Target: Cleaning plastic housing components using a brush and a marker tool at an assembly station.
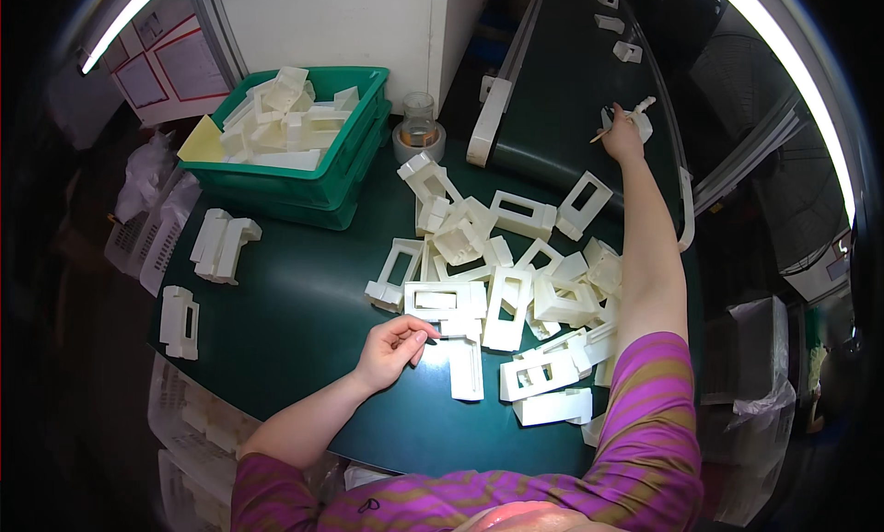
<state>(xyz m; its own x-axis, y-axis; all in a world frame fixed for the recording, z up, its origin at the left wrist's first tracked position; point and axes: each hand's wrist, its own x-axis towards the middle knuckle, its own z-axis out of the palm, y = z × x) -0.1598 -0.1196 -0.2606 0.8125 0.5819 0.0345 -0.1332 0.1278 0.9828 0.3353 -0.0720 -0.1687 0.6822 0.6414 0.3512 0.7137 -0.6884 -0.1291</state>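
My right hand (624,138) reaches far out over the dark belt at the upper right. It is closed on a thin, pale stick-like tool (647,105) that juts out on both sides; I cannot make out its kind. A white plastic part (642,127) is right beside that hand, partly hidden by it. Near the table's middle, my left hand (391,352) is closed in a pinch, its fingertips beside a white plastic housing (467,371). Whatever it pinches is too small to name. Several white frame-shaped housings (506,306) lie heaped to the right of it.
A green crate (276,184) full of white parts stands at the back left, beside a tape roll (419,143). More housings (180,322) lie at the table's left edge. Further parts (627,52) sit along the conveyor belt (562,90). White baskets (189,412) stand below the table.
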